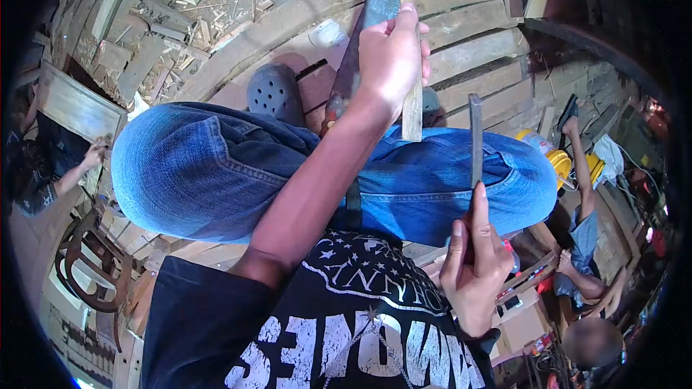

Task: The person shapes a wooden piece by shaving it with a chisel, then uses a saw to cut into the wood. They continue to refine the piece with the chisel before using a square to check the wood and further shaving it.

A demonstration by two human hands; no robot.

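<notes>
Left hand (391,54) clenched round wooden strip (411,112), beside saw blade (378,0) — right hand (476,266) gripping flat metal tool (475,140).

A pale wooden strip (411,112), narrow and flat-sided, stood nearly upright in the closed left hand (389,54), its lower end cut square and hanging free below the fist, just above the denim-covered knees (404,187). Beside it, behind the same hand, ran a long grey metal blade (378,3), tilted slightly, with a reddish-brown part at its lower end; whether the fingers also gripped it could not be told. A slim dark metal bar (476,137), straight and flat-ended, was held upright in the right hand (476,274), gripped at its lower part, near the strip but apart from it.
</notes>
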